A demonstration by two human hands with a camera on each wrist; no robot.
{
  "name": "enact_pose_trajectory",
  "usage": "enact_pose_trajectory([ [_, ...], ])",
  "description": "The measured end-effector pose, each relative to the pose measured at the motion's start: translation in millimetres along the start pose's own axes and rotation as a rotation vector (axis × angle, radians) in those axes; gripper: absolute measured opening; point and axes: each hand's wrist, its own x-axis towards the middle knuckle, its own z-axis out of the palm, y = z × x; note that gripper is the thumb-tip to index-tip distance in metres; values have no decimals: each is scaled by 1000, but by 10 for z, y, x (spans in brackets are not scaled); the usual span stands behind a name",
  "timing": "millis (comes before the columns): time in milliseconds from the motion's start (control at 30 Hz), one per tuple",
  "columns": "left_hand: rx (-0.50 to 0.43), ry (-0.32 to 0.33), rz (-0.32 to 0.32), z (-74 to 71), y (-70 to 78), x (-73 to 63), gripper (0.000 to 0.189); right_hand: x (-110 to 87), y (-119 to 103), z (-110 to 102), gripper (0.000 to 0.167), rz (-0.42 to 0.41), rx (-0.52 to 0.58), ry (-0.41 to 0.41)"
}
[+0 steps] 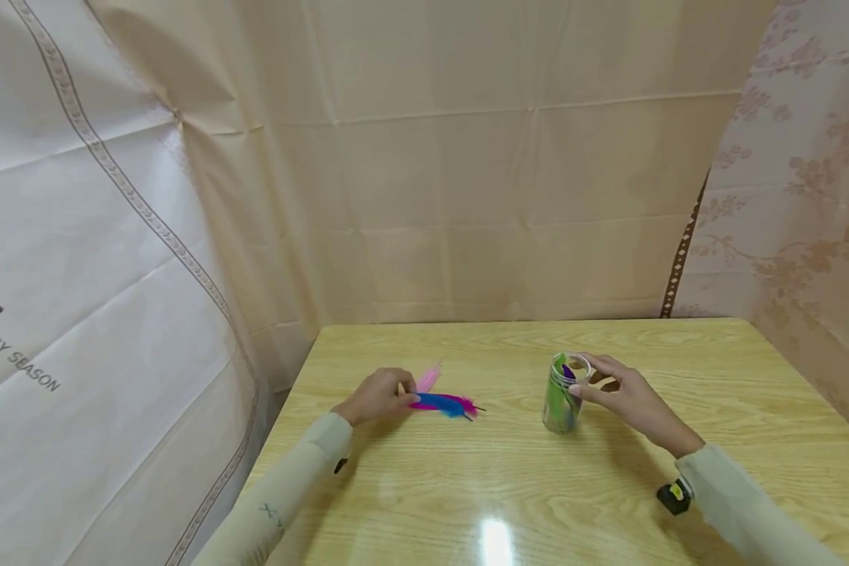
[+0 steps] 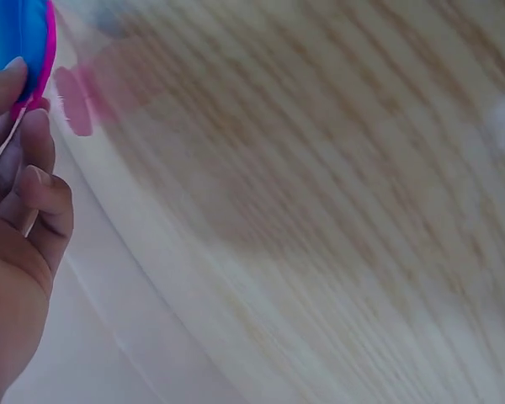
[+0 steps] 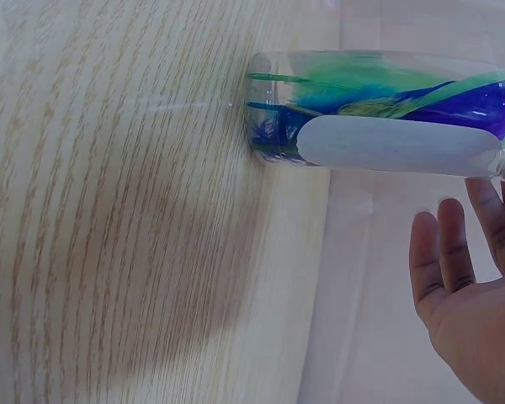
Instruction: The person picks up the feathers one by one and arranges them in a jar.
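Observation:
My left hand [image 1: 380, 397] pinches a blue feather [image 1: 440, 403] and a magenta feather [image 1: 471, 406] together between thumb and fingertips. Their dark-tipped ends point right, low over the table. A pale pink feather [image 1: 428, 379] lies just behind them. On the right, my right hand [image 1: 626, 393] holds a clear jar [image 1: 548, 413] by its rim, thumb on the near side and fingers on the far side. The jar stands upright. Green feathers [image 1: 557, 393] and a purple feather [image 1: 569, 372] are inside, with blue ones lower down. In the right wrist view its side carries a white label [image 3: 396, 145].
Everything rests on a light wood-grain table [image 1: 424, 487]. Behind its far edge hangs a beige curtain [image 1: 467, 196], with a printed white cloth [image 1: 99, 314] at left and a floral one [image 1: 806, 196] at right. A small black device [image 1: 674, 498] is at the right cuff.

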Motion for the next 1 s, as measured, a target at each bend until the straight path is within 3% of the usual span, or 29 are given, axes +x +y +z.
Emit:
enact_pose_trajectory([
  [367,-105,63,11,-115,44,24,6,6,6,-4,66,-2,-10,-5],
  [700,-63,97,-17,-144,73,19,7,4,-2,-1,66,1,-20,-2],
  [1000,9,88,22,-124,63,8,10,2,6,2,67,8,-16,0],
])
